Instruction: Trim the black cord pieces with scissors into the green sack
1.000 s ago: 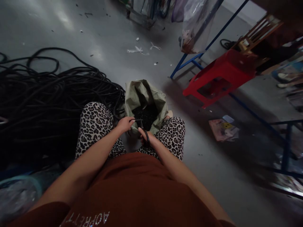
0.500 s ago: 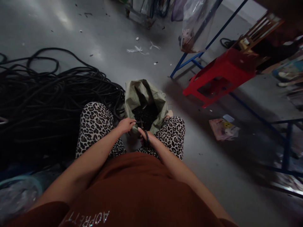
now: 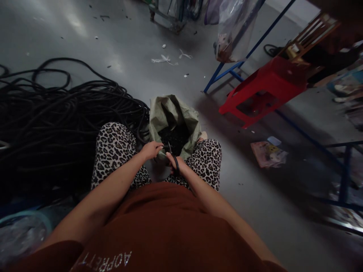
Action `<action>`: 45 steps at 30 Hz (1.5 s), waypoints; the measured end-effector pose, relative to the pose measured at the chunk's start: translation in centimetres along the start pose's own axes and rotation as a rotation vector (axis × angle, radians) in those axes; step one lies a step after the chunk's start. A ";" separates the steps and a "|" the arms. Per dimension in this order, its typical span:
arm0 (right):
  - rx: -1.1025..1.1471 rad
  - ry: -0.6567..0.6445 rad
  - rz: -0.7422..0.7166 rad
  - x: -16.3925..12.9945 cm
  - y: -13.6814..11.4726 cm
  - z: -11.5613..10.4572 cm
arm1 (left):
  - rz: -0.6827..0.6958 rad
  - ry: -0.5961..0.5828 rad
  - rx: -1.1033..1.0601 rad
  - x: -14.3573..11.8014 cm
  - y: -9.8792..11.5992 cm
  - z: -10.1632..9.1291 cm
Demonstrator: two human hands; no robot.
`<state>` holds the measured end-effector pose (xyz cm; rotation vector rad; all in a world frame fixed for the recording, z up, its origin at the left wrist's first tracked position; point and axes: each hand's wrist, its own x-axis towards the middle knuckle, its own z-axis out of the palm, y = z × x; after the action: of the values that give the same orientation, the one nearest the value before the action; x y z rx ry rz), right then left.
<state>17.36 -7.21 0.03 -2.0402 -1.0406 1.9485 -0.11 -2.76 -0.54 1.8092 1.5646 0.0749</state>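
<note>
While the left hand pinches the end of a thin black cable between thumb and fingers, the right hand is curled through the dark handles of a pair of scissors, blades pointing up toward that cable end. Both hands sit close together just over the knees, right above the mouth of a green sack that stands open on the floor between the leopard-print legs. Dark, small bits fill the sack's bottom; what they are exactly is too dim to say. By the look of it, this is the cutting step: a short length is held out and the blades are at it, whether open or closed is too small to tell. The next snip would call for a steady left pinch, the cable laid squarely between the blades, and the piece kept over the sack's opening. Out to the left, a big tangle of black cable sprawls across the grey floor. Off to the right stand a red stool and a blue metal frame.
</note>
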 end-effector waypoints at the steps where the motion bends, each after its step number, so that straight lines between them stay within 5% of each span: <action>1: -0.008 0.000 -0.014 0.2 0.1 0.0 | -0.006 -0.002 -0.006 0.0 0.0 0.0; 45: -0.210 0.110 -0.140 1.8 1.1 -0.6 | -0.079 0.054 -0.092 0.8 -0.8 0.4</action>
<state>18.21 -6.85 -1.99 -2.0864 -1.3720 1.7023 -0.33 -2.26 -1.62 1.6854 1.6417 0.1574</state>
